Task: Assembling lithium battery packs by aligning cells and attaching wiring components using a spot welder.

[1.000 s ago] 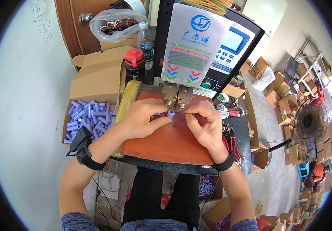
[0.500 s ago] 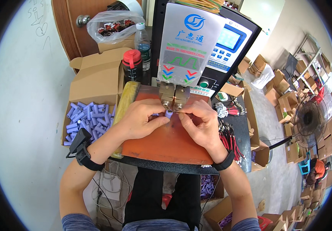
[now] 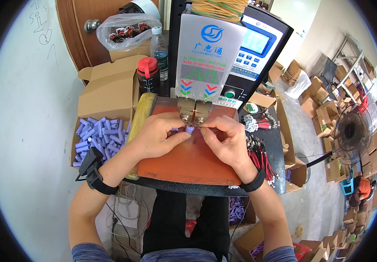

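A small purple cylindrical battery cell [image 3: 190,130] sits under the paired metal electrodes [image 3: 193,117] of a spot welding machine [image 3: 212,56]. My left hand [image 3: 158,137] is closed in a pinch at the cell's left side, thumb and forefinger against it. On the other side, my right hand [image 3: 226,139] also pinches, its fingertips close to the electrode tips. Whatever thin piece lies between those fingers is too small to make out. Both hands are above an orange mat [image 3: 186,163] on the dark worktable.
At left, an open cardboard box [image 3: 105,96] holds many purple cells [image 3: 103,135]. A yellow wrapped bundle [image 3: 144,113], a red-capped bottle [image 3: 148,74] and a clear bottle [image 3: 159,52] stand near it. Red and black wires [image 3: 260,157] lie at right, before a fan [image 3: 352,133].
The whole view has shifted slightly. Both hands keep nearly the same pinching pose at the cell under the electrodes.
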A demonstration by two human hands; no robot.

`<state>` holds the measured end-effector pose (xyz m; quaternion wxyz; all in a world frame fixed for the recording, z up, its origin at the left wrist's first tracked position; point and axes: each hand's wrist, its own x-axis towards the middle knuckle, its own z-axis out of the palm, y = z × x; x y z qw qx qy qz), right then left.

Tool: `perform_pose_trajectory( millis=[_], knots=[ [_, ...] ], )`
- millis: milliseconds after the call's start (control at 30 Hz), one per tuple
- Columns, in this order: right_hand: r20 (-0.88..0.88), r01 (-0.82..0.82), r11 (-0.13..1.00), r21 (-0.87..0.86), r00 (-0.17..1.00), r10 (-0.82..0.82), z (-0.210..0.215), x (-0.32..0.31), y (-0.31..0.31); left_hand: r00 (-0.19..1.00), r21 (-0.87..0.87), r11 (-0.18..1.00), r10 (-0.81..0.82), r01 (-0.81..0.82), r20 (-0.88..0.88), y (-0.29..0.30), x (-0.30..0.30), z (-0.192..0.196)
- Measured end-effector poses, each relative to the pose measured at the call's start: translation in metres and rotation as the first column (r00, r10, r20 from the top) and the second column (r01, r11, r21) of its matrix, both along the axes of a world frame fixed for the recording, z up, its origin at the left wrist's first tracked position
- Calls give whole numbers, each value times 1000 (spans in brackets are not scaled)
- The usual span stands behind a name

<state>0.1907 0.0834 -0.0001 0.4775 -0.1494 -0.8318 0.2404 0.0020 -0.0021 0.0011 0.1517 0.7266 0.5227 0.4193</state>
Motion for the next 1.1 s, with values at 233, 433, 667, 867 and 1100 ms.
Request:
perform_pose_trajectory(
  millis=[233,433,667,867,1100],
  knots=[
    [-164,-182,907,-381,978,127,-7,3,3,975,4,998,62,-64,213,4,-1,-12],
    [29,-34,929,-368,998,48,-5,1,2,978,-81,993,105,-91,181,4,-7,-3],
    [26,23,975,-222,1000,-18,1,2,1,998,14,998,65,-65,13,4,-5,-7],
    [5,-18,963,-268,1000,20,1,2,-2,995,118,993,-19,31,-97,4,-2,-5],
    [-28,4,997,-71,1000,-6,1,-1,-2,988,86,996,7,7,-157,3,-1,-3]
  ],
)
